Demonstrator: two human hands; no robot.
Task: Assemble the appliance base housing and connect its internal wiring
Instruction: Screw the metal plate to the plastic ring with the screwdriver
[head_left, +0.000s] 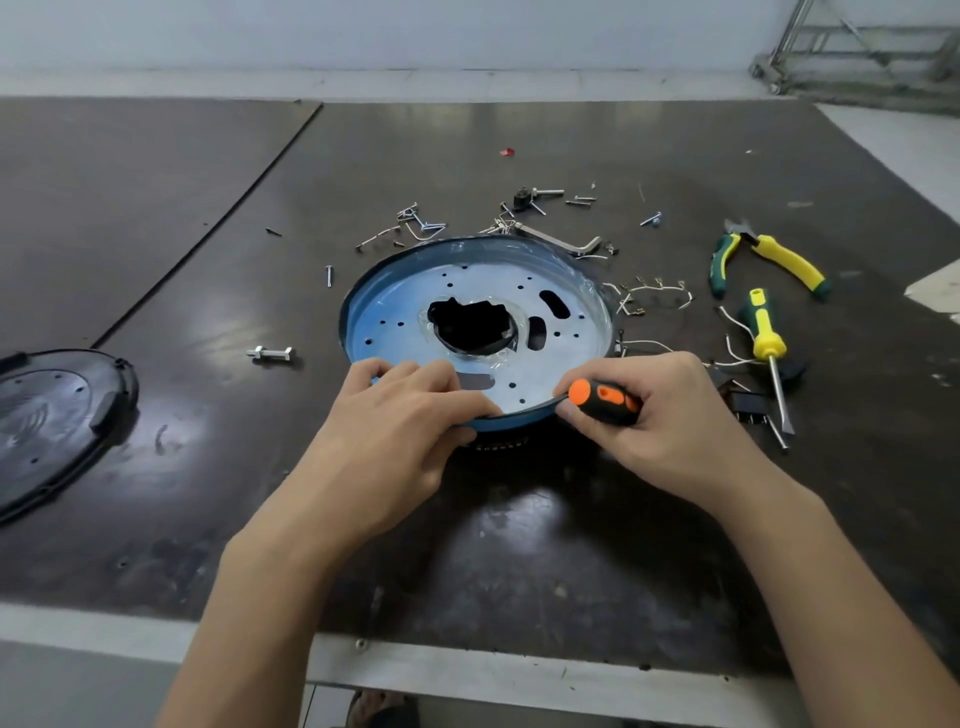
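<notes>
The blue base housing (395, 312) is sitting mid-table (519, 545). The left hand (395, 421) is curling its grip over the housing's near rim. At that same rim, the right hand (660, 415) is clamping its grip round an orange-black screwdriver (602, 397). Yellow-green pliers (769, 260) are lying right of the housing.

Light: bright, even, from overhead
Glare: pale patches on the dark worktop (519, 519)
Edges: wide-angle bending
Focus: slightly soft

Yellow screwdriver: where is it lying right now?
In the head view, the yellow screwdriver lies on the table, right of the blue housing, just nearer than the pliers and beside the right hand, which grips an orange screwdriver.
</notes>
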